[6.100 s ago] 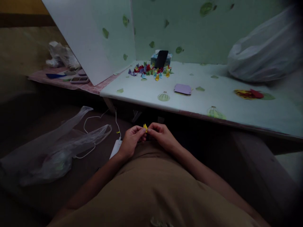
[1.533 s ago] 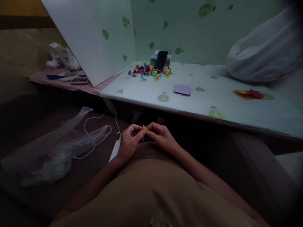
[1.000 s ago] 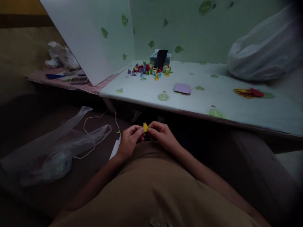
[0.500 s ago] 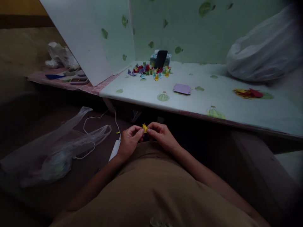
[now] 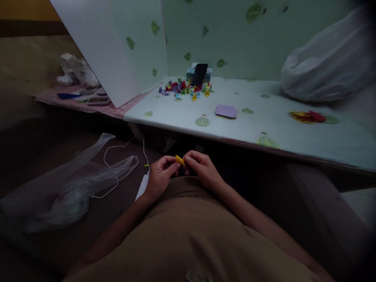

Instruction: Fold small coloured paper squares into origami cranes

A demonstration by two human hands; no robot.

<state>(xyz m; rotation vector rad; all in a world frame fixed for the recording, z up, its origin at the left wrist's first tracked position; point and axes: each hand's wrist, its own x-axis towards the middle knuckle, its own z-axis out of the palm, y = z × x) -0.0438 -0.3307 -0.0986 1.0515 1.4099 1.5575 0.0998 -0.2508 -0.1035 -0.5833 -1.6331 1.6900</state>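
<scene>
Both my hands meet in my lap, below the table's front edge. My left hand (image 5: pixel 160 176) and my right hand (image 5: pixel 201 169) each pinch a small folded yellow paper piece (image 5: pixel 179 159) between thumb and fingertips. The fingers of both hands are curled closed around it. On the table (image 5: pixel 288 133) beyond, a pile of several small folded paper pieces (image 5: pixel 185 88) in red, blue, purple and yellow lies at the back. A stack of purple paper squares (image 5: pixel 226 111) sits in the middle.
A dark phone (image 5: pixel 199 74) leans on a box behind the pile. Red and yellow papers (image 5: pixel 308 116) lie at right, below a white plastic bag (image 5: pixel 326 62). A clear plastic bag (image 5: pixel 70 184), white cable (image 5: pixel 117 150) and charger (image 5: pixel 143 186) lie on the floor at left.
The yellow piece has been turned and tilted between my fingertips. Both hands stay in the same spot in my lap.
</scene>
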